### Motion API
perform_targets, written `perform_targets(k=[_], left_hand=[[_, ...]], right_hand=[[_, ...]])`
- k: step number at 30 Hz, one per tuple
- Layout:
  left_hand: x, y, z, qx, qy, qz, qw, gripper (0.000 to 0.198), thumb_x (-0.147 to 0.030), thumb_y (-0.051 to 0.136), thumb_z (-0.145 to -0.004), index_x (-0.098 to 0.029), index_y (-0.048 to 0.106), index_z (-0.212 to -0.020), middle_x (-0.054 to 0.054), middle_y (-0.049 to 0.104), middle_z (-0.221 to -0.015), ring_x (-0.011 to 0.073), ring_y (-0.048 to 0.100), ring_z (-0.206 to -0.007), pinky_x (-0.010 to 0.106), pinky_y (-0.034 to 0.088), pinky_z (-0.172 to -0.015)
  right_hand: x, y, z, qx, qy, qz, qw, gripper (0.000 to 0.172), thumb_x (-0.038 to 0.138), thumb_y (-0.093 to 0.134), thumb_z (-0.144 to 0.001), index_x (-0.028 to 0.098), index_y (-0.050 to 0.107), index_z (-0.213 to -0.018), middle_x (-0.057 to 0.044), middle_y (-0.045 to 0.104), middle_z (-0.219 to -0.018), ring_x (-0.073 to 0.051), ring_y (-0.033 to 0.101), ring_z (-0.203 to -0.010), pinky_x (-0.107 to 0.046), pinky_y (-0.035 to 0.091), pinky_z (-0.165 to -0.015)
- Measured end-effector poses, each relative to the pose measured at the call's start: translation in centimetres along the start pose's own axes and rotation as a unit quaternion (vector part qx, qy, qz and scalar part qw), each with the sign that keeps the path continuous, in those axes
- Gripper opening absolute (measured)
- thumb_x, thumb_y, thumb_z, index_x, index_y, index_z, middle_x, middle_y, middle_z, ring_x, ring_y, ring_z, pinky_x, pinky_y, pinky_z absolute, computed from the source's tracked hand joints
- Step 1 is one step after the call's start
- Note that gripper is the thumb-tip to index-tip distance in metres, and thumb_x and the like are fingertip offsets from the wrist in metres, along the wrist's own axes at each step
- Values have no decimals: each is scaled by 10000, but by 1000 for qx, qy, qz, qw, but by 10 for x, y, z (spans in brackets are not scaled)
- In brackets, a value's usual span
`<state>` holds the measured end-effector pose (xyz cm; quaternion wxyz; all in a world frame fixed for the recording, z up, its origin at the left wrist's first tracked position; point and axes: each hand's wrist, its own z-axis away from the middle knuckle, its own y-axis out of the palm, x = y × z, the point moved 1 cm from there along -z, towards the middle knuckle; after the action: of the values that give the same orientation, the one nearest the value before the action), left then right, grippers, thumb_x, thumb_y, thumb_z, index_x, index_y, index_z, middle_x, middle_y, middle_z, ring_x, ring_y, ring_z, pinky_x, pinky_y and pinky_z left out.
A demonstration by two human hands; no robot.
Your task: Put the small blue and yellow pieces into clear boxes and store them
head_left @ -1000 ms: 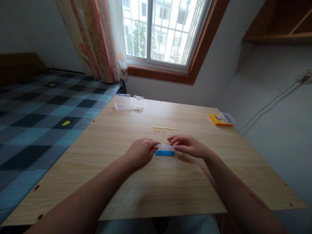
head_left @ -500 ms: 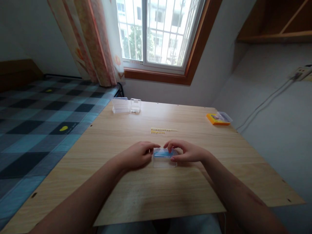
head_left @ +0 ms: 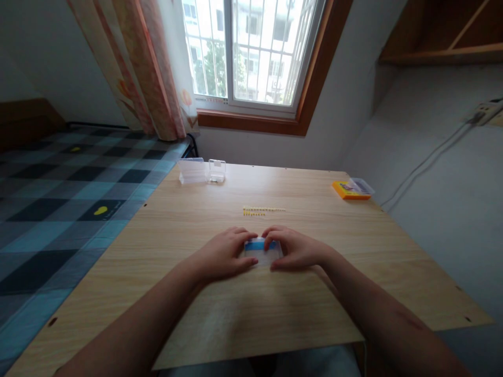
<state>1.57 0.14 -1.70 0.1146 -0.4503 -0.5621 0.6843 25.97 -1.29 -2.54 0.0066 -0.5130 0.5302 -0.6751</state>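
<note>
Head camera view, looking forward and down across a pale wooden bench in a small room. At far left lies a bed with a blue and black checked cover. Its edge runs along the left side of the bench. A peach patterned curtain hangs above the bed, beside a barred window.

Two empty clear cases stand touching each other at the far left corner of the bench.

The person's left hand rests near the middle of the bench. Its grip pinches the left end of a small clear box, with the fingers curled over the far edge and the thumb on the near edge. The box lies flat on the bench between the two hands, and a blue band shows along its far side. Beyond it, apart from the hands, a short row of yellow pieces lies in a line on the wood; they are too small to make out.

The right hand mirrors the left. Its grip pinches the right end of the same box, fingers on top and thumb in front. The fingertips of the two hands almost meet over the lid.

An orange box sits at the far right edge of the bench, with a clear lid just beside it. On the right wall a white cable slopes upward, and a wooden shelf fills the upper corner.
</note>
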Motion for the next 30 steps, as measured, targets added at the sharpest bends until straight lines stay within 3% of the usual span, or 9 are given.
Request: perform_targets(k=[7,16,30], left_hand=[[4,5,-2,-8,-11,14,1000,543,-394,742,-799,-215,647,-1303,84,667,-1235,260,609,-1134,373,485,-983],[5,15,-7,-34,-39,16,999,427,-400,713,-842,-241,693,-1238,69,687,-1178,250,618,-1097,378,484,-981],[0,11,-8,-33,-41,20,998,389,-381,719,-830,-240,721,-1192,72,702,-1135,258,630,-1071,373,493,-959]], right_hand=[[-7,7,-2,-24,-3,-4,1000,393,285,876,-686,216,663,-1009,-60,640,-1206,-240,578,-1132,-380,451,-997],[-11,15,-7,-40,-11,-28,999,354,275,900,-656,211,640,-888,-57,663,-1156,-258,590,-1128,-395,452,-984],[-12,16,-10,-27,-11,-3,1000,376,283,904,-646,203,624,-885,-58,653,-1132,-253,584,-1089,-377,454,-957]])
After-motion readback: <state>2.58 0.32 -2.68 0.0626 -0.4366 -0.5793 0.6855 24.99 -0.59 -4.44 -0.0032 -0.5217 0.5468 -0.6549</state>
